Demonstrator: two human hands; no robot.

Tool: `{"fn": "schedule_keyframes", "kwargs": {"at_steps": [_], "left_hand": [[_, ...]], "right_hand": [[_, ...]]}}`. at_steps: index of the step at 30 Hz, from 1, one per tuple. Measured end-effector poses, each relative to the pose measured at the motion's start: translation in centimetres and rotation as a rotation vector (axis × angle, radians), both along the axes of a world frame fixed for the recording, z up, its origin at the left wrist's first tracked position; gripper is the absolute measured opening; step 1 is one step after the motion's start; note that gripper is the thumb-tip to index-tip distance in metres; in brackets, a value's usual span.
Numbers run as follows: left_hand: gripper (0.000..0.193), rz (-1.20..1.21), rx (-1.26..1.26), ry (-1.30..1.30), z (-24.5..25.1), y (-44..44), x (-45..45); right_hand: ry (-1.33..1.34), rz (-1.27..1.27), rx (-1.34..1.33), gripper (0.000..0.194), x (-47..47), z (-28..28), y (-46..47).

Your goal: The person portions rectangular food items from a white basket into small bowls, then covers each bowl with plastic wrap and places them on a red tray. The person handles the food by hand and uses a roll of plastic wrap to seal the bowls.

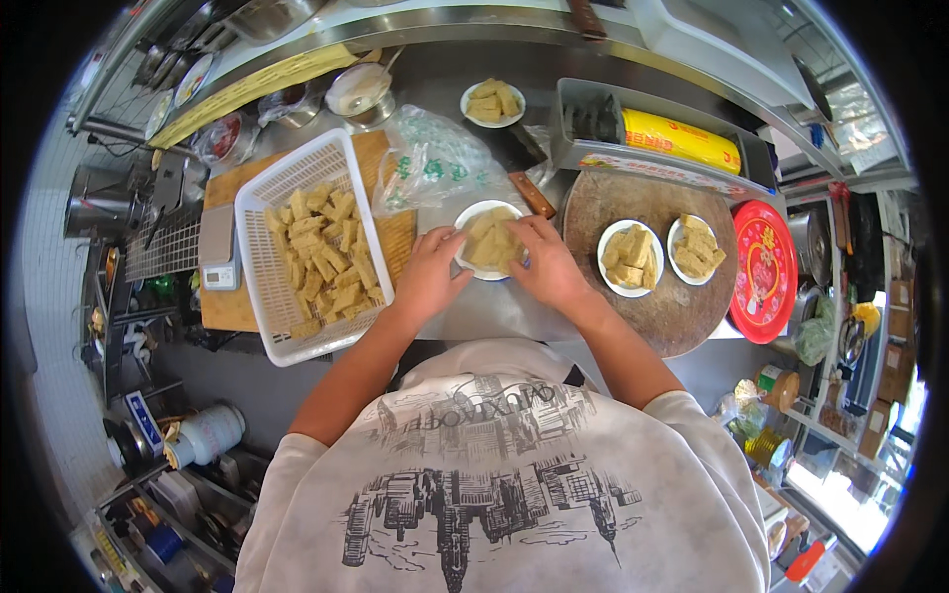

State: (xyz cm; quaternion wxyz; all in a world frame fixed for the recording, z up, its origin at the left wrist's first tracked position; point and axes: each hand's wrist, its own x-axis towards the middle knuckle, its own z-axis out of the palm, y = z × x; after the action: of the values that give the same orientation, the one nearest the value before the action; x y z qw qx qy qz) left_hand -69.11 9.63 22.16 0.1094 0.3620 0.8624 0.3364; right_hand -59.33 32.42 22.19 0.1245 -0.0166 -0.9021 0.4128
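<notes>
A white bowl (489, 276) of beige tofu-like pieces (489, 236) stands on the steel counter before me. Its contents look hazy, as if under clear film; I cannot tell for certain. My left hand (431, 273) grips the bowl's left side, thumb low and fingertips at the rim. On the other side, my right hand (547, 259) holds the rim with its fingers bent over the edge. To the right, two more filled bowls, a nearer one (630, 291) and a smaller-looking one (694, 280), rest on a round wooden chopping block (667, 326).
A white plastic basket (248, 282) of similar pieces sits left, beside a digital scale (220, 252). Ahead are a clear plastic bag (437, 159), a cleaver (532, 191) and another filled bowl (492, 104). A metal box (586, 152) holds a yellow roll (678, 141). A red tray (764, 274) lies right.
</notes>
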Motion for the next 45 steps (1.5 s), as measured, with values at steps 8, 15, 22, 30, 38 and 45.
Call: {"fn": "schedule_keyframes", "kwargs": {"at_steps": [8, 15, 22, 30, 38, 45], "left_hand": [[0.034, 0.575, 0.146, 0.086, -0.1, -11.4, -1.7], [0.038, 0.580, -0.303, 0.007, -4.3, -14.0, -5.3], [0.027, 0.849, 0.217, -0.322, 1.5, -10.8, -4.9], [0.035, 0.117, 0.148, -0.318, 2.0, 4.1, -1.2], [0.056, 0.029, 0.053, 0.128, -0.2, 3.4, -1.0], [0.048, 0.126, 0.145, 0.192, -2.1, 2.6, -0.4]], "right_hand": [[0.161, 0.026, 0.274, 0.026, -1.5, -3.3, -0.2], [0.232, -0.166, 0.124, 0.033, 1.1, -2.8, 0.2], [0.105, -0.332, -0.169, 0.037, 3.9, -1.0, 1.6], [0.059, -0.268, -0.238, 0.038, 2.7, -1.0, 0.6], [-0.016, -0.194, -0.222, 0.039, 3.7, -1.1, -0.3], [-0.296, -0.538, -0.489, 0.022, 2.2, -3.2, -1.0]]}}
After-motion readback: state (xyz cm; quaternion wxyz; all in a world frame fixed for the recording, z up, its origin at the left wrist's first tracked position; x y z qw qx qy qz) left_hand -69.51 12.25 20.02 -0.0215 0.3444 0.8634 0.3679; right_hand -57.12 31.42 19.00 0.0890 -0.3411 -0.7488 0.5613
